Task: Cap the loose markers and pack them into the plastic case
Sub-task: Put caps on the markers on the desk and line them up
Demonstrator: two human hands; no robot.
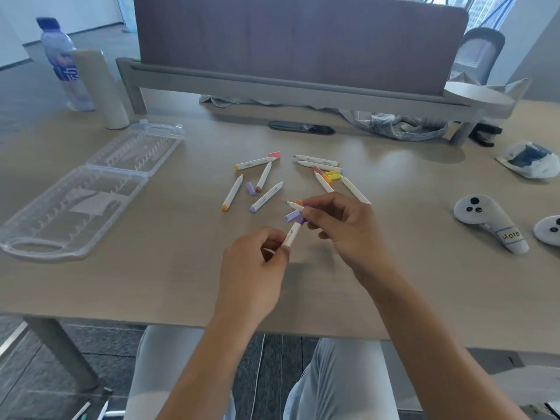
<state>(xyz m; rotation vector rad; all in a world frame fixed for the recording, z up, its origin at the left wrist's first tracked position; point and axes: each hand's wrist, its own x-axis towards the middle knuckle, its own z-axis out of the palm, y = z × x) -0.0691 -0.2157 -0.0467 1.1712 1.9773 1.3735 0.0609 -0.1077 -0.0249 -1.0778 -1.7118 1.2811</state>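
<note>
At the tabletop's left edge, the plastic case (75,204) lay opened flat, both slotted halves up and nothing in them, within easy reach for packing. We kept bare desk between it and the loose markers (260,184) scattered mid-table toward the far edge, with stray caps among them. Near the front edge, our left hand (254,268) gripped the barrel of a white marker (291,233), steadying it, while our right hand (339,225) pinched the purple cap (300,219) at its tip, apparently seating it. Open wood lay in front of both hands. Two controllers (488,221) crowded the right edge, well apart from the markers.
</note>
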